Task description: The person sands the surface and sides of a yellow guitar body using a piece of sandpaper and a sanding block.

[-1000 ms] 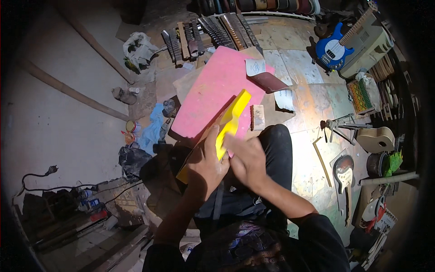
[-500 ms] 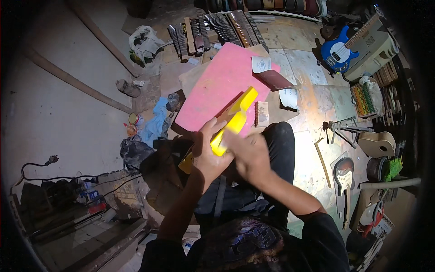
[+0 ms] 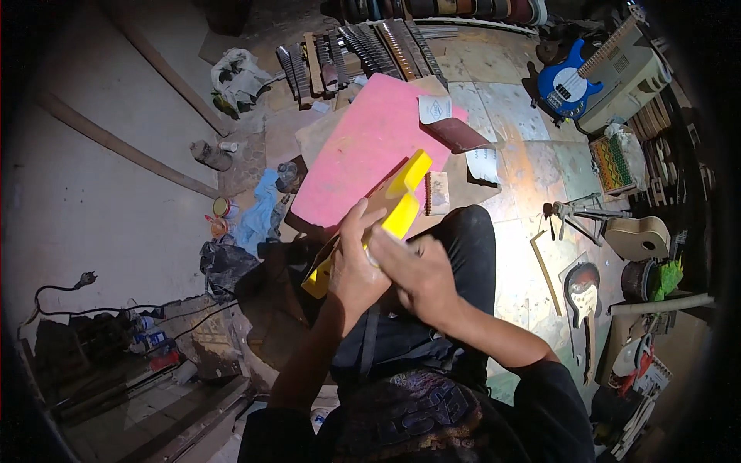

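A yellow guitar body (image 3: 400,216) with a brown face is held on edge over my lap. My left hand (image 3: 356,266) grips it near the lower end, fingers wrapped over it. My right hand (image 3: 417,274) is closed against the near yellow edge, blurred at the fingers; what it holds, if anything, I cannot make out. Beyond the body lie a large pink sheet (image 3: 347,154), a curled strip of brown sandpaper (image 3: 455,135) with white backing, and a small pale block (image 3: 438,193).
Guitar necks (image 3: 359,58) lie at the back. A blue bass (image 3: 571,85), a stand (image 3: 571,220), an acoustic body (image 3: 641,235) and another guitar (image 3: 583,301) are on the right. A blue cloth (image 3: 256,216), tins (image 3: 221,208) and a black cable (image 3: 69,305) are on the left.
The yellow body and my left hand moved slightly up and right, then a little back left. My right hand has shifted along the body's edge, smeared by motion in each frame.
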Available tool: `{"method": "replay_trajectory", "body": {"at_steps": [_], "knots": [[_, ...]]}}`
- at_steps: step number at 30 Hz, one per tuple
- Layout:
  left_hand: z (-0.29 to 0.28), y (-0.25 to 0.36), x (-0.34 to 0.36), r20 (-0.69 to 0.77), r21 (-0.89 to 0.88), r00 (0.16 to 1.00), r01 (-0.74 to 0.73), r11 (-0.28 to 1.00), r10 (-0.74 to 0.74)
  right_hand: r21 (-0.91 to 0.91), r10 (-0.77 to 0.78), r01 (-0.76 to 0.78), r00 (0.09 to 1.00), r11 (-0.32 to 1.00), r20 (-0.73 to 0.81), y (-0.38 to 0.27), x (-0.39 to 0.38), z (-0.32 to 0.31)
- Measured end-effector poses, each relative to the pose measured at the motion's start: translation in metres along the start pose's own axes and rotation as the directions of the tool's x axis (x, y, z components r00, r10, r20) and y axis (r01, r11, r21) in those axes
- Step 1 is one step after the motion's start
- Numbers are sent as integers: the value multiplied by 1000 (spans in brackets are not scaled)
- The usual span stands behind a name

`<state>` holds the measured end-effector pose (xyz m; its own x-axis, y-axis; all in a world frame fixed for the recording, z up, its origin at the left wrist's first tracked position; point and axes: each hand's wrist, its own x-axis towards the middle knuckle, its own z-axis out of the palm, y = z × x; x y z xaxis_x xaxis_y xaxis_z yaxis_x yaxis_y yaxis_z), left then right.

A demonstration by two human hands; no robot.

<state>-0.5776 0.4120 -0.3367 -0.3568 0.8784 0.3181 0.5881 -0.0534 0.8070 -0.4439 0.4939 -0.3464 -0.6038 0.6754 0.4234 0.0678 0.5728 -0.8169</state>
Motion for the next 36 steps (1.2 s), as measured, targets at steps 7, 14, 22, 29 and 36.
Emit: {"method": "replay_trajectory", "body": {"at_steps": [7, 14, 22, 29, 36], "knots": [[8, 3, 5, 24, -13, 998, 56, 998, -56, -234, -191, 192, 981, 953, 25, -22, -6, -13], [15, -3, 4, -4, -50, 1000, 29, 998, -30, -120, 163, -149, 980, 982, 114, -7, -16, -15], [5, -4, 2, 36, -31, 999, 36, 999, -35, -269, -24, 56, 992, 962, 121, -30, -20, -21], [8, -16, -2, 80, 22, 996, 24, 999, -26, -274, 22, 27, 985, 961, 174, -29, -17, -22], [3, -4, 1, 57, 14, 998, -15, 1000, 14, -317, 8, 17, 997, 948, 77, -25, -18, -15]]}}
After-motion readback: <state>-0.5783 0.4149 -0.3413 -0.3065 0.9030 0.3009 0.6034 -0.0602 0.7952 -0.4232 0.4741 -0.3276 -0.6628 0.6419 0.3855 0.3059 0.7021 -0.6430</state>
